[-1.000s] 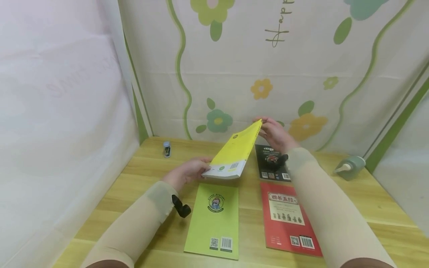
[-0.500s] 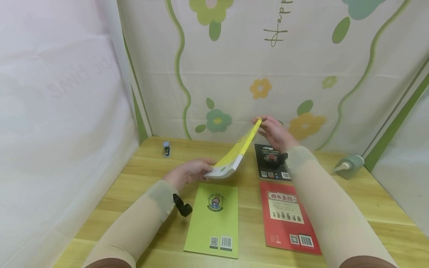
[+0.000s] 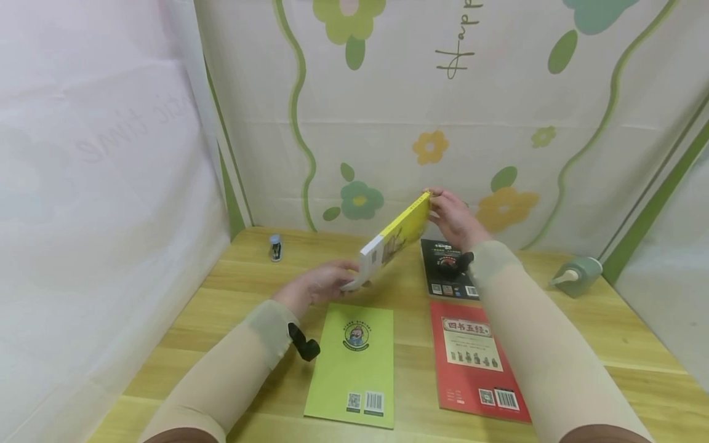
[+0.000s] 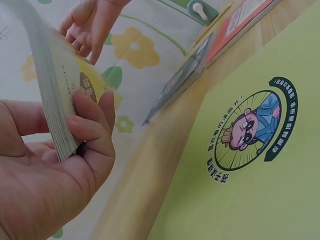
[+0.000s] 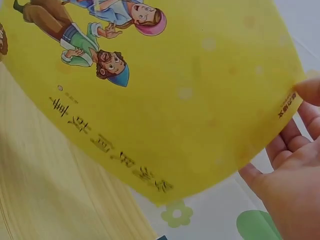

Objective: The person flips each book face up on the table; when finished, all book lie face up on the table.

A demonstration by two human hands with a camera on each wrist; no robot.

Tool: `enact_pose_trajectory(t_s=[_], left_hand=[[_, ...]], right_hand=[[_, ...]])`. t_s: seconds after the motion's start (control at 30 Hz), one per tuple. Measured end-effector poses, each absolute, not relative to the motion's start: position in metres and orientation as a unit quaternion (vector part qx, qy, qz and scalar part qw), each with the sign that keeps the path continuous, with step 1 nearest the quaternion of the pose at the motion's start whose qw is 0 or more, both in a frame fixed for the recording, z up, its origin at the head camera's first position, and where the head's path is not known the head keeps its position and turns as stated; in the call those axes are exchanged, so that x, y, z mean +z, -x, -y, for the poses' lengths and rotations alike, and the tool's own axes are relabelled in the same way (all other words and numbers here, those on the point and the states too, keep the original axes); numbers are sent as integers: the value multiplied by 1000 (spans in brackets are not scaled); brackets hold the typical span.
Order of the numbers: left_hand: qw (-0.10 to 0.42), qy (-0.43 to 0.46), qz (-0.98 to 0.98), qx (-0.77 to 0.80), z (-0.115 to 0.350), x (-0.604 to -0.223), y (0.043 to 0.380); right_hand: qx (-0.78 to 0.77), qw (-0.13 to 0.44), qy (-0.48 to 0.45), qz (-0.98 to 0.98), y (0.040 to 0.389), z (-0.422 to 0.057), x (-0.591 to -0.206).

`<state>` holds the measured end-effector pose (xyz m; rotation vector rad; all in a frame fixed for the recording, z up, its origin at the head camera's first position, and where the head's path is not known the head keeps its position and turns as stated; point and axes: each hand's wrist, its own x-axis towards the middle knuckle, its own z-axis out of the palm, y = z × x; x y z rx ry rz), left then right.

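A yellow paperback book [image 3: 397,242] with a white lower end is held up at a slant over the table, its spine [image 3: 407,219] on top. My left hand [image 3: 327,282] grips its lower end; in the left wrist view, fingers [image 4: 90,132] curl round the page edges. At the upper far end, my right hand [image 3: 455,220] pinches a corner between thumb and fingers. Cartoon figures show on the book's cover [image 5: 200,95] in the right wrist view. Just below my left hand lies a lime-green book [image 3: 351,369] with a round emblem.
A red book [image 3: 471,381] and a black book [image 3: 445,289] lie on the wooden table [image 3: 216,344] at the right, partly under my right arm. A small capped container [image 3: 276,248] stands back left. A grey-green nozzle bottle [image 3: 581,275] lies back right. Printed cloth [image 3: 382,111] hangs behind.
The yellow book has turned in my hands: its barcoded face showed before, and now the spine and the illustrated side face up and toward me. Both hands stay nearly in place.
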<state>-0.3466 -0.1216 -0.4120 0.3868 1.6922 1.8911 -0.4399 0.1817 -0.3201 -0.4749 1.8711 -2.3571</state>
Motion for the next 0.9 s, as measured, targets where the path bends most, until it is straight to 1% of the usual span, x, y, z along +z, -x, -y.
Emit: enact_pose_trajectory(t_s=[0.2, 0.43, 0.7, 0.9], left_hand=[[286, -189, -611, 713, 119, -409, 344], [289, -203, -621, 700, 120, -407, 338], [322, -232, -574, 717, 120, -405, 337], [361, -272, -492, 744, 119, -403, 338]], right_hand=[[-776, 52, 147, -611, 439, -182, -316], [-786, 55, 149, -598, 435, -181, -312], [-766, 20, 124, -630, 437, -179, -306], [-762, 0, 85, -642, 437, -178, -306]])
